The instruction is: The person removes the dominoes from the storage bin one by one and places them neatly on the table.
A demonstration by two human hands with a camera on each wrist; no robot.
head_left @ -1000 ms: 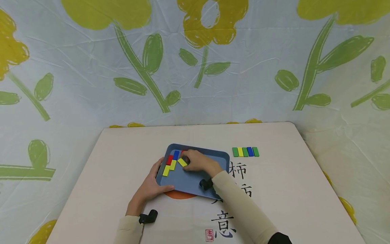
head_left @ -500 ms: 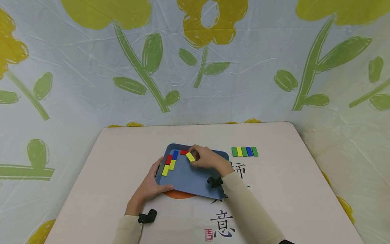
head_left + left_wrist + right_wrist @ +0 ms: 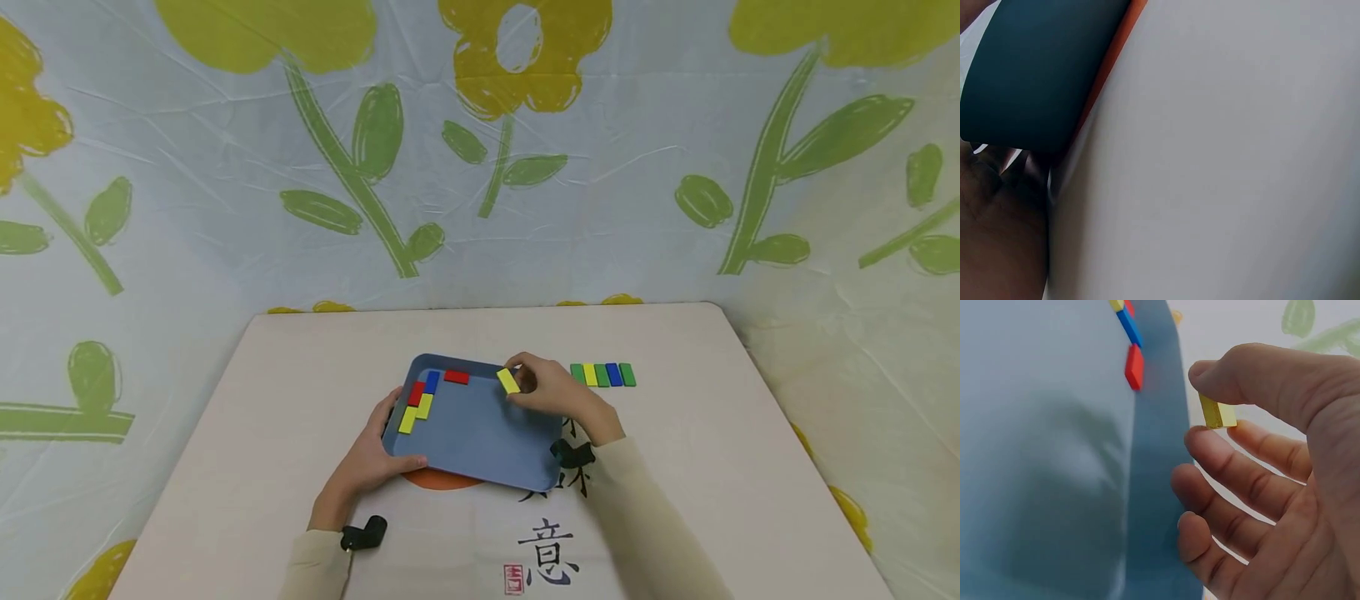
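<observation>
A blue-grey tray (image 3: 480, 442) lies at a slant mid-table. My left hand (image 3: 367, 458) grips its left end, thumb at the near edge and fingers along the left side; in the left wrist view the tray's dark wall (image 3: 1041, 75) hides most of those fingers. Between thumb and fingertips my right hand (image 3: 555, 389) pinches a yellow block (image 3: 507, 382), held over the tray's far right part. Inside the tray, a blue block (image 3: 431, 382), a red block (image 3: 416, 393) and two yellow blocks (image 3: 416, 413) sit together at the left. Another red block (image 3: 457, 377) lies along the far wall.
A row of green, yellow and blue blocks (image 3: 603, 374) lies on the table beyond my right hand. The pale tablecloth (image 3: 675, 500) bears black brush characters (image 3: 551, 554) and an orange patch (image 3: 442, 479) under the tray's near edge. A flower-printed curtain (image 3: 600, 208) hangs behind the table.
My right hand has moved rightward across the tray with the yellow block, from beside the left group to the far right part. The red block at the far wall is uncovered. My left hand stays put.
</observation>
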